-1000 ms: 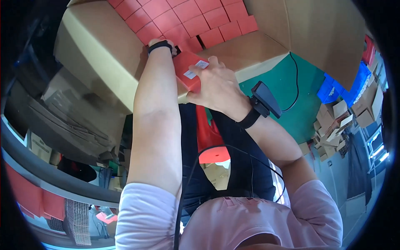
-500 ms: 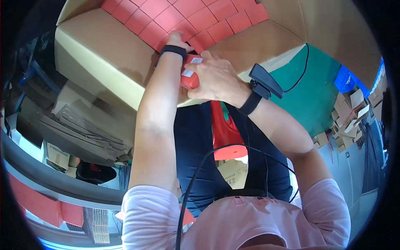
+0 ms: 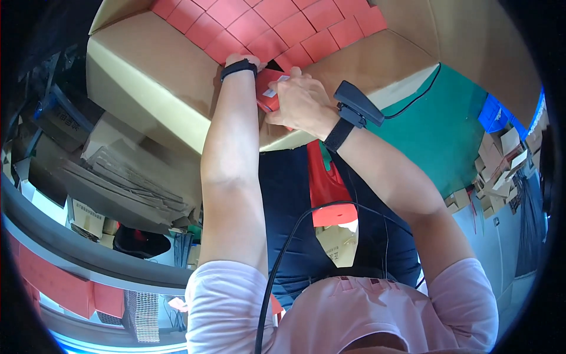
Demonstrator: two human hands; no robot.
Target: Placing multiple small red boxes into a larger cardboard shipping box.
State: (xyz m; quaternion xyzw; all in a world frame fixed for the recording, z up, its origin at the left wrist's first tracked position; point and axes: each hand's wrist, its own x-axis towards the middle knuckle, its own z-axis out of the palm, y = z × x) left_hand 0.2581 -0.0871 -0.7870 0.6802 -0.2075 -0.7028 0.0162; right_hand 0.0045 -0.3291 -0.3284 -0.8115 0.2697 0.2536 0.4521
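Note:
My right hand (image 3: 302,100) grips a small red box (image 3: 266,79) with white labels, its fingers around the right side. The box is tilted at the near corner of a large cardboard carton (image 3: 159,65). My left hand (image 3: 244,61) rests beside it, against the packed red boxes (image 3: 289,29) inside the carton. Its fingers look spread, though their tips are partly hidden. A dark gap (image 3: 273,66) shows between the packed boxes, just right of my left hand. Both wrists wear black bands, and the right band carries a black device (image 3: 358,103).
Open carton flaps rise on the right. A red plastic stool (image 3: 324,186) stands between my legs, and a black cable (image 3: 289,236) loops over my lap. Flattened cardboard (image 3: 124,183) is stacked at left; cardboard scraps (image 3: 501,171) and a blue crate (image 3: 495,115) lie at right.
My left hand has drawn back slightly toward me along the packed boxes. My right hand has moved a little up and left with the red box, which now sits deeper in the corner.

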